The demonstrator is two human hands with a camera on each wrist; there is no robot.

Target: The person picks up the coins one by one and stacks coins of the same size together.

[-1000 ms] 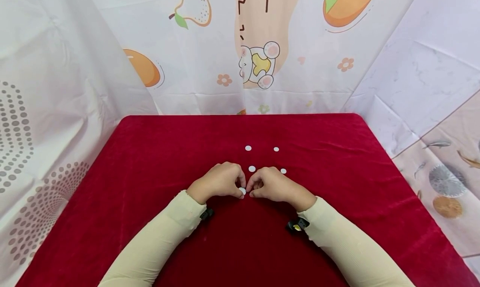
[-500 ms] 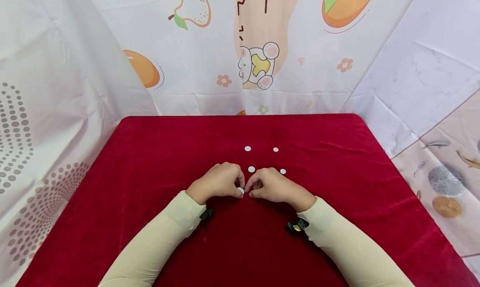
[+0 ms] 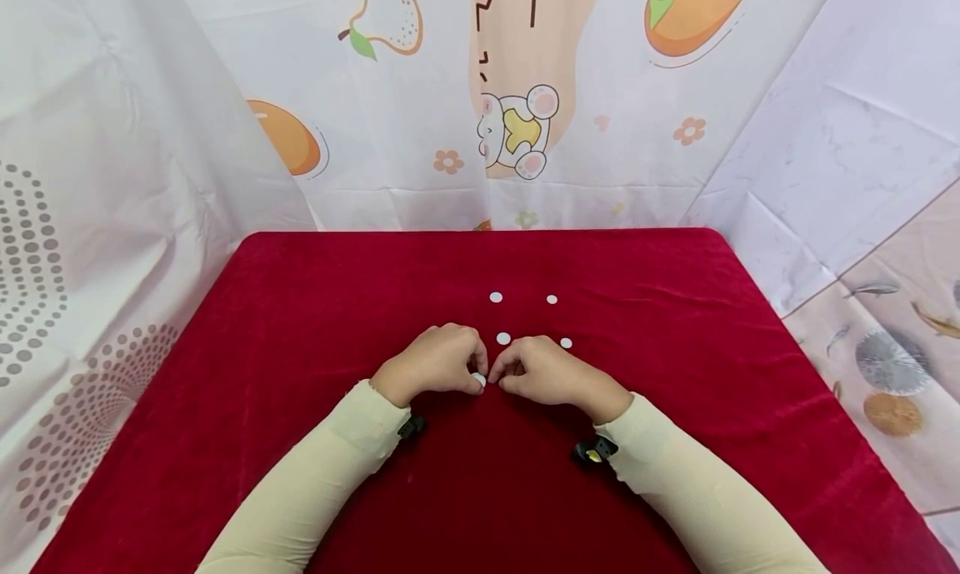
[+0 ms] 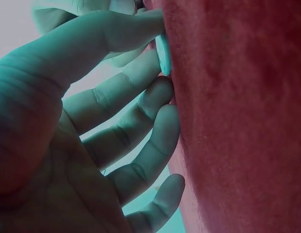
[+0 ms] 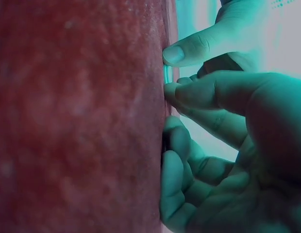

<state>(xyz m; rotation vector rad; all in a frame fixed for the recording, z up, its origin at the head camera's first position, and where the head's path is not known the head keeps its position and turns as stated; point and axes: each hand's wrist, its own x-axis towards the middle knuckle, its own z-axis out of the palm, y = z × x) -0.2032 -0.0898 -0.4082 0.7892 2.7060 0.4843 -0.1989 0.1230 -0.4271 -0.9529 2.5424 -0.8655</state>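
My left hand (image 3: 442,359) pinches a small white disc (image 3: 478,380) between thumb and index finger, down at the red cloth. In the left wrist view the disc (image 4: 163,54) stands nearly edge-on, flat against the cloth, beside the thumb tip. Facing it from the right, my right hand (image 3: 551,370) has its thumb and index fingertips drawn together just beside the disc. Nothing shows between them. The other right-hand fingers (image 5: 175,189) curl against the cloth in the right wrist view, where a thin edge of the disc (image 5: 167,74) shows below the left thumb.
Several more white discs lie on the red tablecloth (image 3: 337,282): a nearer left disc (image 3: 503,338), a nearer right disc (image 3: 566,342), a farther left disc (image 3: 496,297) and a farther right disc (image 3: 552,299). Patterned white curtains (image 3: 405,132) hang behind the table.
The pinched disc has shifted slightly left with my left fingertips. My right fingertips have followed a little to the left. The other discs stay in place.
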